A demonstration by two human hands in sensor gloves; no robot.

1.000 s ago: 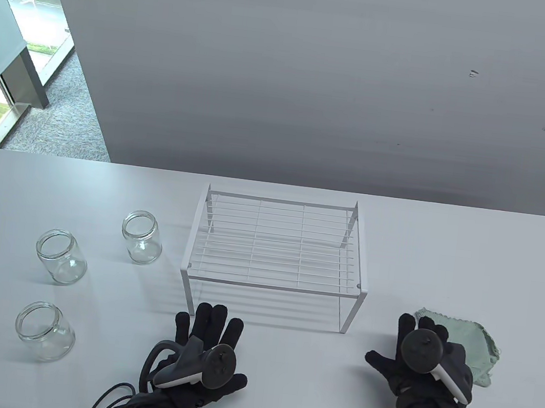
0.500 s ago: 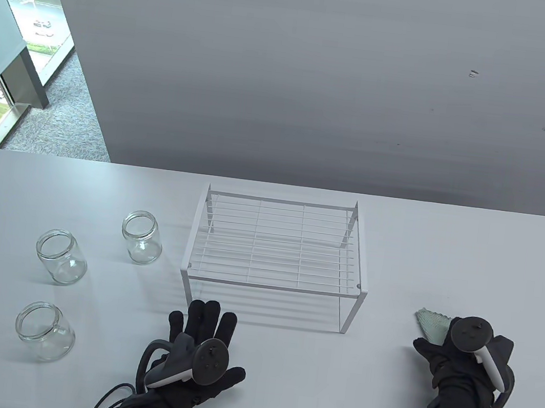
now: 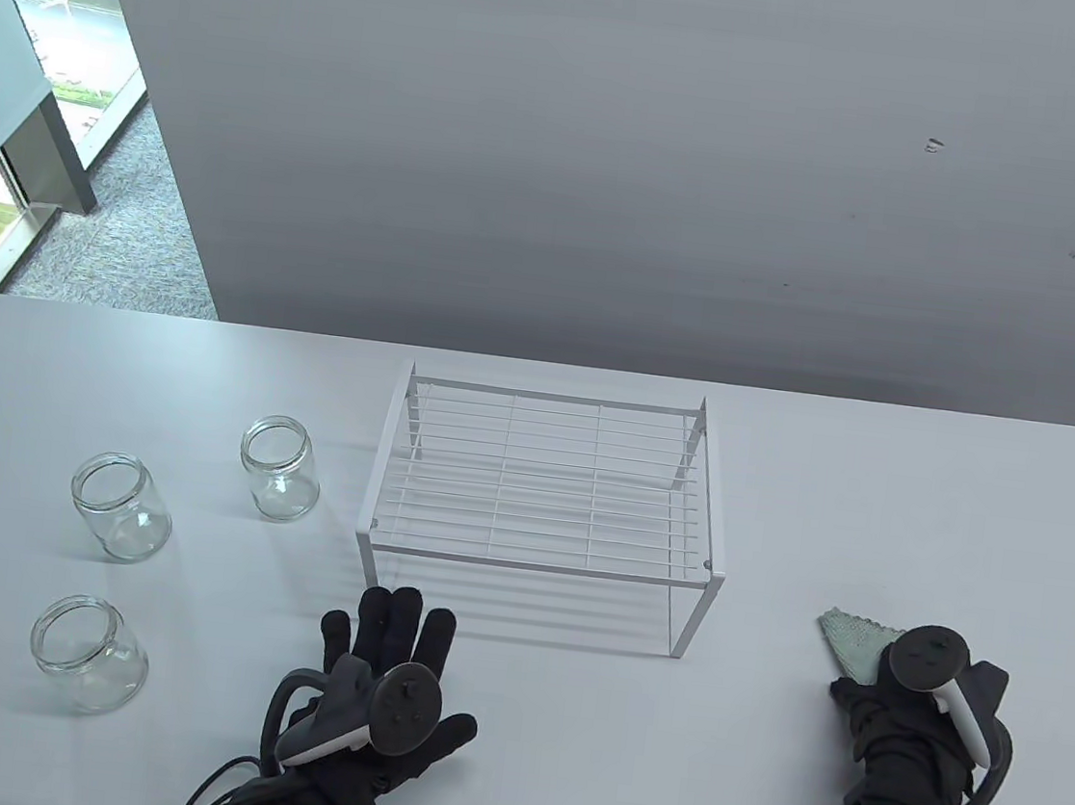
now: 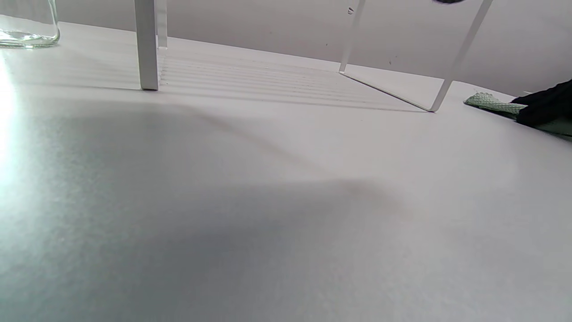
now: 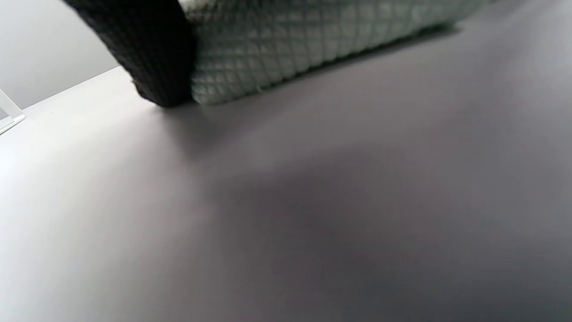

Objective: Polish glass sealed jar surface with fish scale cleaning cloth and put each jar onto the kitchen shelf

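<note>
Three empty lidless glass jars stand at the table's left: one at the back (image 3: 280, 468), one in the middle (image 3: 120, 505) and one nearest me (image 3: 88, 652). The white wire kitchen shelf (image 3: 539, 563) stands in the centre with nothing on it. My left hand (image 3: 394, 643) lies flat on the table in front of the shelf, fingers straight, holding nothing. At the right, my right hand (image 3: 889, 724) covers the pale green cleaning cloth (image 3: 850, 637); only one corner sticks out. In the right wrist view a black gloved finger (image 5: 143, 53) clamps the bunched cloth (image 5: 313, 40) just above the table.
The left wrist view shows a shelf leg (image 4: 148, 49), a jar's base (image 4: 27, 36) at the far left and the cloth's corner (image 4: 489, 102) at the right. A grey wall stands behind the table. The table's front edge lies close to both forearms.
My right hand has moved right onto the cloth and turned, so most of the cloth is now covered and gathered. My left hand has slid slightly left and back.
</note>
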